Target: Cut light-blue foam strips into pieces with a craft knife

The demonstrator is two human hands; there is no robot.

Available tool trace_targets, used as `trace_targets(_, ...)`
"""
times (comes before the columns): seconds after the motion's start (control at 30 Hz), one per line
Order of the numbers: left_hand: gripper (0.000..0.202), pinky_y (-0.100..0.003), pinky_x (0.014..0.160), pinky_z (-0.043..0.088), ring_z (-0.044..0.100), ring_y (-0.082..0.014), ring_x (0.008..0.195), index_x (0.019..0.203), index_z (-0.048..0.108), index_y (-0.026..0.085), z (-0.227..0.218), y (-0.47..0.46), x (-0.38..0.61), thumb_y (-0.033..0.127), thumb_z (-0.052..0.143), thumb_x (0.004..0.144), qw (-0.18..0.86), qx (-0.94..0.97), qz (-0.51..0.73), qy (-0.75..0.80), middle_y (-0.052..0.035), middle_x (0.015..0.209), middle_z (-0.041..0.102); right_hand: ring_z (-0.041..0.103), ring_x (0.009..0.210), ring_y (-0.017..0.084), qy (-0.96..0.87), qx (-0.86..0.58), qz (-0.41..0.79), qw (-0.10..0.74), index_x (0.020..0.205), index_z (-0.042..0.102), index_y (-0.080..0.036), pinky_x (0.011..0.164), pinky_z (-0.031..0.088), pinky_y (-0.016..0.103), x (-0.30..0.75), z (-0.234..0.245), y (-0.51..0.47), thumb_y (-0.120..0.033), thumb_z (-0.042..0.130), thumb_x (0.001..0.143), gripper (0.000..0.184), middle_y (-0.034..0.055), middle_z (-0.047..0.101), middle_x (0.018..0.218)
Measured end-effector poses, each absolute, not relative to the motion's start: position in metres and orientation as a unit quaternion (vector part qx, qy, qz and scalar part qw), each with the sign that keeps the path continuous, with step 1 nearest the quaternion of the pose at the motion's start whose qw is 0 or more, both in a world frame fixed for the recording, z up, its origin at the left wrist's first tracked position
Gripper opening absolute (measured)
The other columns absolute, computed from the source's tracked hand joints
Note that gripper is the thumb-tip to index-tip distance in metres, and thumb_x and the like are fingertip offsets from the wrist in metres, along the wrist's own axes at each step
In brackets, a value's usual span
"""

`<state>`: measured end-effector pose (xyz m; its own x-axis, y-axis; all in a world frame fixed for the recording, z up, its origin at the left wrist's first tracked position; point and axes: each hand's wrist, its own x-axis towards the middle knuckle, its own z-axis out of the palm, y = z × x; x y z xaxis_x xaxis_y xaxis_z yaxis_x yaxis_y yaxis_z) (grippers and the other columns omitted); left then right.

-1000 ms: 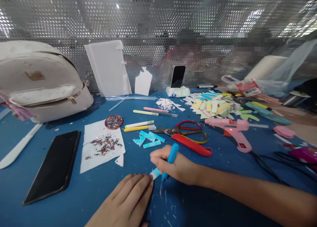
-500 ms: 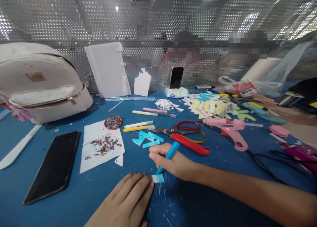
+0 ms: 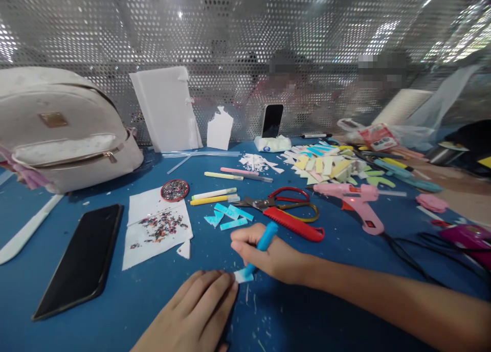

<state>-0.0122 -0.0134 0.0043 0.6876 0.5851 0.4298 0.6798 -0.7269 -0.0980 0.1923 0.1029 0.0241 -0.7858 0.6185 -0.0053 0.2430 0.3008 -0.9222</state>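
My right hand (image 3: 274, 255) is closed round a blue marker (image 3: 265, 239), its tip down on a small strip of paper (image 3: 241, 276). The strip is part blue, part white. My left hand (image 3: 199, 308) lies flat on the table, fingers stretched out side by side, their tips pressing the strip's left end. Just beyond my hands lie several blue-coloured pieces (image 3: 230, 216). A red-handled cutter (image 3: 293, 224) and scissors (image 3: 291, 201) rest to their right. Yellow (image 3: 210, 200), green-capped (image 3: 214, 193) and pink (image 3: 240, 171) markers lie farther back.
A pink glue gun (image 3: 355, 198) with its cord is at the right, near a pile of paper strips (image 3: 326, 162). On the left are a dark phone (image 3: 79, 260), a sheet with coloured bits (image 3: 134, 239) and a backpack (image 3: 69, 127). A perforated metal screen (image 3: 218, 35) stands behind.
The marker tip has shifted slightly right and down over the strip, covering more of its blue end. My left hand stays nearly still. The camera view has moved a little.
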Motion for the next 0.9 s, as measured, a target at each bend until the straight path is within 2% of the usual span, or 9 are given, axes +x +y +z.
trace_targets(0.13,0.039,-0.031,0.095,0.052,0.056,-0.0208,0.116,0.135,0.057,0.013,0.0018,-0.0136,-0.0128,0.033,0.042,0.105,0.117,-0.912,-0.175,-0.352,-0.0057,0.129,0.062,0.033,0.056,0.011,-0.784,-0.271,0.525,0.189,0.061,0.033,-0.021,0.052,0.028,0.025,0.1922,0.0241,0.1034,-0.034,0.044,0.095,0.038,-0.0059,0.031,0.059)
trace_targets(0.5,0.042,-0.029,0.096,0.049,0.056,-0.0182,0.114,0.129,0.061,0.015,0.0046,-0.0114,-0.0105,0.029,0.026,0.110,0.139,-0.903,-0.200,-0.354,-0.0021,0.125,0.065,0.031,0.055,0.011,-0.792,-0.260,0.523,0.180,0.060,0.030,-0.021,0.052,0.026,0.025,0.1912,0.0275,0.1024,-0.036,0.044,0.095,0.041,-0.0063,0.028,0.058)
trace_targets(0.63,0.041,-0.029,0.097,0.048,0.056,-0.0186,0.114,0.130,0.061,0.015,0.0045,-0.0109,-0.0109,0.029,0.028,0.109,0.142,-0.902,-0.200,-0.354,-0.0021,0.125,0.065,0.032,0.056,0.011,-0.788,-0.272,0.515,0.198,0.062,0.031,-0.021,0.054,0.028,0.025,0.1909,0.0287,0.1024,-0.034,0.045,0.094,0.038,-0.0062,0.030,0.059)
trace_targets(0.77,0.042,-0.030,0.094,0.050,0.057,-0.0188,0.113,0.128,0.061,0.014,0.0027,-0.0107,-0.0100,0.030,0.026,0.109,0.145,-0.901,-0.209,-0.351,-0.0022,0.122,0.066,0.030,0.055,0.010,-0.796,-0.250,0.525,0.169,0.061,0.028,-0.021,0.053,0.027,0.025,0.1917,0.0275,0.1022,-0.034,0.045,0.095,0.041,-0.0063,0.027,0.060)
trace_targets(0.9,0.041,-0.030,0.094,0.050,0.056,-0.0191,0.113,0.129,0.061,0.014,0.0012,-0.0103,-0.0095,0.031,0.029,0.109,0.139,-0.903,-0.208,-0.348,-0.0030,0.123,0.065,0.032,0.057,0.011,-0.790,-0.270,0.516,0.189,0.062,0.032,-0.021,0.054,0.028,0.025,0.1916,0.0258,0.1037,-0.033,0.045,0.095,0.038,-0.0061,0.030,0.060)
